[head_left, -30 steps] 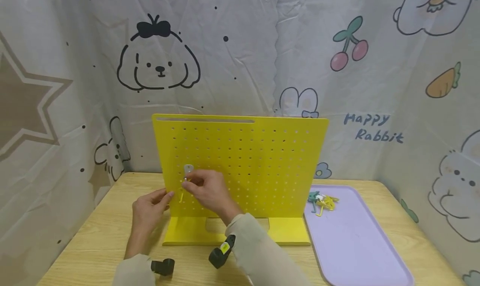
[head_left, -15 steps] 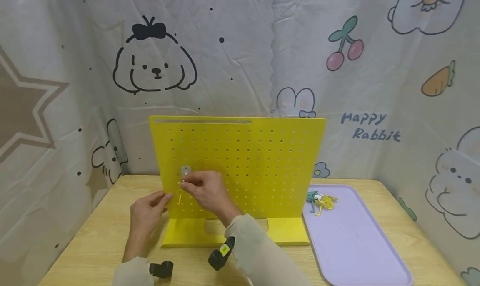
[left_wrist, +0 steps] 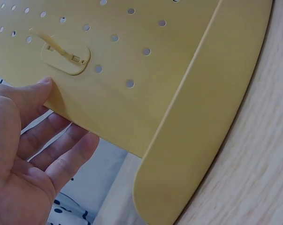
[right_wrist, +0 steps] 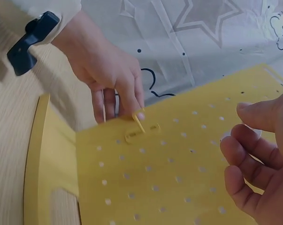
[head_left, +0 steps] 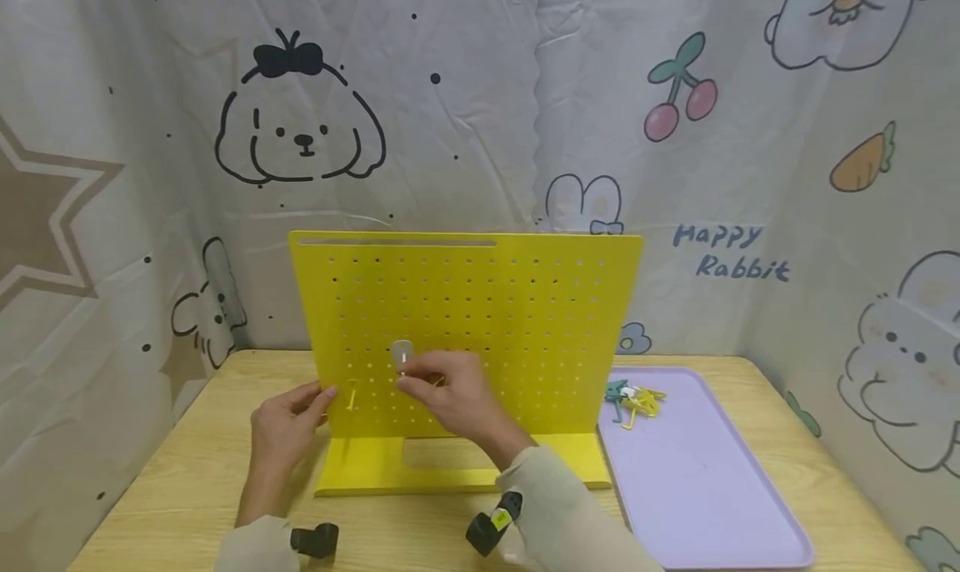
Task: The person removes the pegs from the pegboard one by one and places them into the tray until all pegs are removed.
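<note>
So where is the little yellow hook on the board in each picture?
Head: the yellow hook is low on the pegboard's left side, beside the left hand.
Left wrist: top left, above the thumb.
Right wrist: middle, just below the left hand's fingertips.
Shared landmark: the yellow pegboard with its rows of holes.

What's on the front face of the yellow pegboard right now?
A yellow hook sits low on the pegboard by the left hand. The right hand holds a clear hook there; its pegs are hidden.
</note>
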Demonstrator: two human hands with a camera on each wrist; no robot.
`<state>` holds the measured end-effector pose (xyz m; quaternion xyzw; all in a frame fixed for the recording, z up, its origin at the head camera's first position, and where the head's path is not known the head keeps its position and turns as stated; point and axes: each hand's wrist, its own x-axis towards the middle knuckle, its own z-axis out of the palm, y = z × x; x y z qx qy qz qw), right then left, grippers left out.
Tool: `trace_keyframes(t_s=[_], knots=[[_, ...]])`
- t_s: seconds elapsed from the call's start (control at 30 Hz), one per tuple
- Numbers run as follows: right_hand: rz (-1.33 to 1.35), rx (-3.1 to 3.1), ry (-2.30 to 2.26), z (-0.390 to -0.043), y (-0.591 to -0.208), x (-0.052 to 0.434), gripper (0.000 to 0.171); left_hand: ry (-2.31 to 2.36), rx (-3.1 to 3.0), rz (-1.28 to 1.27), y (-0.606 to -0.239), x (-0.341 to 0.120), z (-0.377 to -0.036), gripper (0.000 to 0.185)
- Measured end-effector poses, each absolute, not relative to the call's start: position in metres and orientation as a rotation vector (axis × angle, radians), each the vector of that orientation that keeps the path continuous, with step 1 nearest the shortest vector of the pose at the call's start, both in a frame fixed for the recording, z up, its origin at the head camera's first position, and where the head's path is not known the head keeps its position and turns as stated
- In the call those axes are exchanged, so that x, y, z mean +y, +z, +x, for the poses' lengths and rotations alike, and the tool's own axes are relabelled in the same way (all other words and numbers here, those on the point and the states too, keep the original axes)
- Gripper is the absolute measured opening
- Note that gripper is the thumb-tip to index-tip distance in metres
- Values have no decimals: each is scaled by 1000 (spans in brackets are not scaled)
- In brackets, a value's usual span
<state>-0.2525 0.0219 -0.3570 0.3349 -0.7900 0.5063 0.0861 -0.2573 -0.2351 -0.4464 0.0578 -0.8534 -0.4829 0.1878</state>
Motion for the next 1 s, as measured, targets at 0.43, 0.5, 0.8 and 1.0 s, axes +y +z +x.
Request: trace_keyframes(t_s=[0.43, 0.5, 0.8, 1.0], knots=[[887, -2396, 1434, -232, -355, 100, 10, -1333, -2404, 140, -444, -234, -255, 46], [852, -2422, 1420, -230, -356, 113, 10, -1317, -2414, 147, -444, -234, -254, 46], [706, -2431, 1361, -219, -364, 165, 10, -1288, -2439, 159, -444, -235, -254, 47], [629, -2408, 1305, -214, -368, 197, 10, -1280, -2435, 153, -444, -235, -255, 45]])
